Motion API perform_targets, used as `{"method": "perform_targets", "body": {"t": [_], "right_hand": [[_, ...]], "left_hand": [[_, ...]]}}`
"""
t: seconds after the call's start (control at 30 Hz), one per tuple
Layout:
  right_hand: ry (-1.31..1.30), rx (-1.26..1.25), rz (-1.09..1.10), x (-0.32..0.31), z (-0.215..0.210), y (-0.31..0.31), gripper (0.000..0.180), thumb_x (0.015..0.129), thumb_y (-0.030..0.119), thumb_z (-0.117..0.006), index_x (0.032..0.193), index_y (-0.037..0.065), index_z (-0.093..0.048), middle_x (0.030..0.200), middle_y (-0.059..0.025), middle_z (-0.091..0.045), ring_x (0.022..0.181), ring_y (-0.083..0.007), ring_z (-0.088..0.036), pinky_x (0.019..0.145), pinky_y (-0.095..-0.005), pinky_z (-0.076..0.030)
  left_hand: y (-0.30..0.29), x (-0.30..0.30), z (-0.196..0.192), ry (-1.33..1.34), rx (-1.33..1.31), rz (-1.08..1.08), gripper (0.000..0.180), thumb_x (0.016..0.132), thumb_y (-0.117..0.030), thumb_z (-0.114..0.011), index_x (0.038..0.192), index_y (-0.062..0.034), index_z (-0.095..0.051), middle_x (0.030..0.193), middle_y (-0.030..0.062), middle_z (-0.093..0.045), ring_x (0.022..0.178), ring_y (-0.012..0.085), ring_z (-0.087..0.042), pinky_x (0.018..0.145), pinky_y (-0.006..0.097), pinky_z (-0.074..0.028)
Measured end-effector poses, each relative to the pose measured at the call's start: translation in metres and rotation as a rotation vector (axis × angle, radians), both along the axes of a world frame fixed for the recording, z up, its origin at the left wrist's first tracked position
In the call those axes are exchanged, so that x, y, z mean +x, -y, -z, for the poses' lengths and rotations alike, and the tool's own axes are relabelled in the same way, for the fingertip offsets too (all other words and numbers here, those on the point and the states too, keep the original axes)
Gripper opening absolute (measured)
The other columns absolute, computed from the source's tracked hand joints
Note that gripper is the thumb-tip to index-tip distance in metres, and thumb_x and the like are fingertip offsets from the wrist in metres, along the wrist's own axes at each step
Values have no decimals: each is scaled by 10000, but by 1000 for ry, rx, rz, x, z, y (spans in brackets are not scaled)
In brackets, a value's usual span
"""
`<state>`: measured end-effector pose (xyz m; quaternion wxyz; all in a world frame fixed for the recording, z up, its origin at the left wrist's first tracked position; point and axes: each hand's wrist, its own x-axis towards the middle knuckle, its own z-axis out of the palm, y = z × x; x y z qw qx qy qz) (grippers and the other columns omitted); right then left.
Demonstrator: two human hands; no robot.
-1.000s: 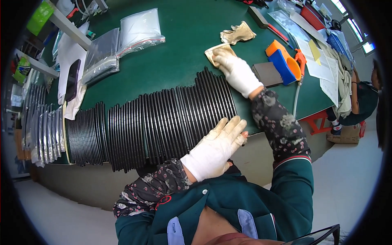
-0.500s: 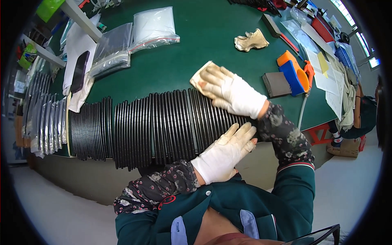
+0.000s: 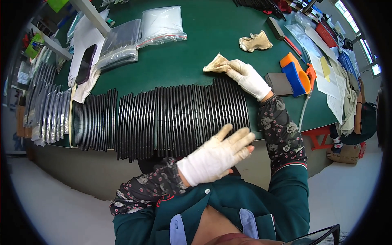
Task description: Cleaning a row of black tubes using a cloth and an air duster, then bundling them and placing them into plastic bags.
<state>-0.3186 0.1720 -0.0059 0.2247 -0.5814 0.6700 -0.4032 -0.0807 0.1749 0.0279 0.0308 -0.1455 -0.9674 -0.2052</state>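
Observation:
Thin black rods (image 3: 179, 118) lie side by side in several groups along the near edge of the green table. My left hand (image 3: 216, 157), in a white glove with some fingertips bare, hovers over or rests on the near ends of the rightmost rods; its fingers are spread and it holds nothing. Past the far ends of those rods, my right hand (image 3: 248, 78), gloved too, pinches a folded cream cloth (image 3: 216, 64). A second crumpled cream cloth (image 3: 256, 41) lies farther back on the table.
Clear plastic bags (image 3: 162, 26) and a dark phone (image 3: 86, 64) lie at the far left. Bagged rods (image 3: 57, 114) are stacked at the left end. A grey block (image 3: 279, 83), a blue-and-orange holder (image 3: 295, 75) and an orange air gun (image 3: 311, 72) stand on the right. Another person sits at far right.
My right hand has lifted off the rods and closed around the cloth, which was spread flat under its palm. My left hand has shifted slightly left, its fingers wider apart.

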Motion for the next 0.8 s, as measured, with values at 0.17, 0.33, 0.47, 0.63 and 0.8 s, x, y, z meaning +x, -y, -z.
{"method": "perform_targets", "body": {"t": [0.17, 0.33, 0.47, 0.63, 0.8], "right_hand": [[61, 19, -49, 0, 4, -15, 277, 910, 185, -548, 1128, 17, -580, 947, -104, -600, 882, -222, -570, 842, -289, -434], [495, -105, 10, 6, -21, -33, 336, 941, 201, -520, 1195, -18, -535, 1130, -64, -608, 1012, -97, -527, 928, -242, -399], [-150, -221, -570, 40, -15, -56, 450, 856, 254, -554, 1274, 97, -495, 1272, -164, -509, 1201, -364, -464, 1076, -444, -282], [-883, -95, -427, 40, -24, -31, 679, 762, 356, -602, 1338, 66, -388, 1329, -174, -440, 1263, -347, -392, 1065, -475, -281], [-743, -38, -416, 49, -25, -23, 689, 810, 336, -575, 1378, 41, -321, 1399, -211, -345, 1332, -360, -287, 1102, -484, -192]], "left_hand": [[18, 12, 13, -40, -14, -136, 642, 667, -225, -735, 1236, -69, -482, 1367, 139, -388, 1280, 297, -375, 1042, 482, -296], [16, 6, 11, -65, -22, -103, 650, 662, -251, -733, 1239, -86, -484, 1380, 122, -376, 1299, 289, -344, 1056, 482, -276], [7, 8, 17, 18, 23, -31, 657, 687, -298, -708, 1273, -107, -479, 1389, 81, -372, 1319, 268, -307, 1092, 468, -220], [8, 5, 12, 41, 36, 11, 680, 687, -255, -707, 1293, -58, -470, 1390, 110, -353, 1328, 273, -293, 1103, 447, -204], [11, 5, 17, 19, 46, 4, 641, 705, -238, -685, 1289, -70, -481, 1359, 118, -392, 1311, 275, -318, 1091, 419, -235]]}}
